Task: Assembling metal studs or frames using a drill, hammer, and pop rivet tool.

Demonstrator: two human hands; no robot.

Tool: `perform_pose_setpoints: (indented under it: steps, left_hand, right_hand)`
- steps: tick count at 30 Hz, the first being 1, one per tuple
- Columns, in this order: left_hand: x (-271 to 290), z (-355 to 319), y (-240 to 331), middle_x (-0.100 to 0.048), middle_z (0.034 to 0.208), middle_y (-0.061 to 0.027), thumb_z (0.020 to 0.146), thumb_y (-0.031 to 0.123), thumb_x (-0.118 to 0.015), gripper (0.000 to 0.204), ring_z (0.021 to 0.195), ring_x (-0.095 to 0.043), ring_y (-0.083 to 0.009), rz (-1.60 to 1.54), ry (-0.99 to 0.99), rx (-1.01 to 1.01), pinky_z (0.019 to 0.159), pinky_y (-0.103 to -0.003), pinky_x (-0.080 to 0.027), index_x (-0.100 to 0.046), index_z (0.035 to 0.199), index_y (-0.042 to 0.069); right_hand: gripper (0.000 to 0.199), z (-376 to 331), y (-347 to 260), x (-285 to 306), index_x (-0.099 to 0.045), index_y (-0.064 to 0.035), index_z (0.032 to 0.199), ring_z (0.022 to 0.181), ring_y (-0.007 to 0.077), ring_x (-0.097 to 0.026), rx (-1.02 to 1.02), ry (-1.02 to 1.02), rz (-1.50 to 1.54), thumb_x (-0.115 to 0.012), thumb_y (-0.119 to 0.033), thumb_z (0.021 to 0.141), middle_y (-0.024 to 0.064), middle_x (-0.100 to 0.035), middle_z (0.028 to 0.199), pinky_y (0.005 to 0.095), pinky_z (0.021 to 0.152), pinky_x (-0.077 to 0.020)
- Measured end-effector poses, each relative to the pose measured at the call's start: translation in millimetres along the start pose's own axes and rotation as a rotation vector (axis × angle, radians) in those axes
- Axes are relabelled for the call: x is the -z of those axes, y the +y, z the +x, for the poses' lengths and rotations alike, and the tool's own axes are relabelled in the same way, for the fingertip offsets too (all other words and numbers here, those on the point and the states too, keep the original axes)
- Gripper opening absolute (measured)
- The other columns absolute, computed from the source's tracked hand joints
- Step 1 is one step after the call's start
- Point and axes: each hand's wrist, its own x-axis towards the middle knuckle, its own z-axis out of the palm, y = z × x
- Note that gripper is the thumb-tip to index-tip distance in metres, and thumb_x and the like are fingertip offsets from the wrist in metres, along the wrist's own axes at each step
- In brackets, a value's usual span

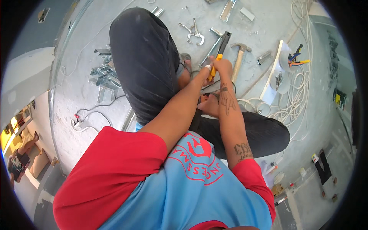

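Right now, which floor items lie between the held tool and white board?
In the head view, the hammer and a short metal piece lie between tool and board.

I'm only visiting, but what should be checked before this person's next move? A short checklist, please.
1. Tool held: ok; the left hand and right hand both grip the yellow-and-black tool.
2. Gloves worn: not ok; both hands are ungloved.
3. Hammer set down: ok; it lies on the floor.
4. Metal clamp set down: ok, also there.
5. Cables tidy: not ok; loose loops beside the white board.
6. Tool touching the metal strip: cannot tell.
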Motion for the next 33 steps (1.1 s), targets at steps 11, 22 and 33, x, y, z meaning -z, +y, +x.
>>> perform_pose_setpoints:
  steps: [11,22,33]
  left_hand:
    - [-10,-15,8,-0.051,0.07,0.0011,0.097,0.061,-0.047,0.048,0.06,-0.046,-0.0151,0.082,0.121,0.076,0.056,-0.032,-0.037,-0.061,0.086,0.017]
    - [-13,-25,14,-0.055,0.078,-0.0013,0.096,0.058,-0.047,0.045,0.068,-0.049,-0.0169,0.24,0.218,-0.071,0.062,-0.033,-0.036,-0.062,0.09,0.015]
    - [-5,-4,7,-0.053,0.073,-0.0022,0.103,0.051,-0.038,0.044,0.063,-0.05,-0.0164,0.099,0.029,-0.144,0.056,-0.033,-0.04,-0.058,0.09,0.014]
  right_hand:
    - [0.108,-1,4,23,-0.058,-0.0034,0.124,0.096,0.0239,-0.062,-0.189,-0.35,0.488,-0.063,-0.092,0.061,0.0131,-0.064,0.103,0.0417,0.072,-0.049]
    - [0.073,11,1,-28,-0.061,0.002,0.098,0.067,0.0239,-0.064,-0.162,-0.137,0.961,-0.071,-0.068,0.079,0.0128,-0.066,0.082,0.0371,0.061,-0.0518]
    - [0.089,11,-6,-23,-0.071,0.0083,0.105,0.109,0.0424,-0.065,-0.072,0.061,0.114,-0.056,-0.076,0.08,0.0305,-0.068,0.111,0.0453,0.092,-0.0516]
